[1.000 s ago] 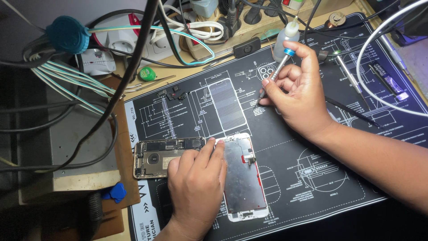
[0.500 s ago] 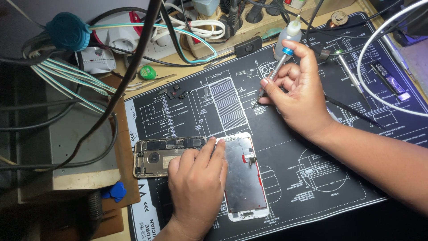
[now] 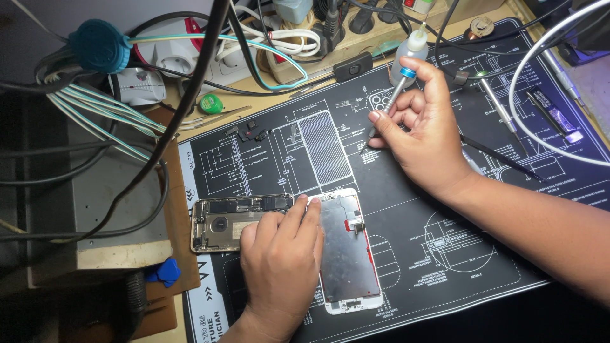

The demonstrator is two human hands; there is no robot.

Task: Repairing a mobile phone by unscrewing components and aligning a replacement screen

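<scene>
An opened phone lies on a dark printed work mat (image 3: 445,254). Its metal body (image 3: 222,222) with exposed parts sits to the left and its detached screen panel (image 3: 346,254) lies face down to the right. My left hand (image 3: 279,267) rests over the seam between them, fingertips on the upper edge. My right hand (image 3: 422,127) holds a thin screwdriver (image 3: 391,101) with a blue collar, tip pointed down at the mat above the screen panel.
A small squeeze bottle (image 3: 410,54) stands behind my right hand. Tweezers and other screwdrivers (image 3: 499,111) lie on the mat at right, small screws and parts (image 3: 251,133) at upper left. Cables, a power strip (image 3: 210,57) and a white looped cord (image 3: 540,70) crowd the back.
My right hand has shifted slightly, tilting the screwdriver tip down toward the mat. My left hand and the phone parts have stayed put.
</scene>
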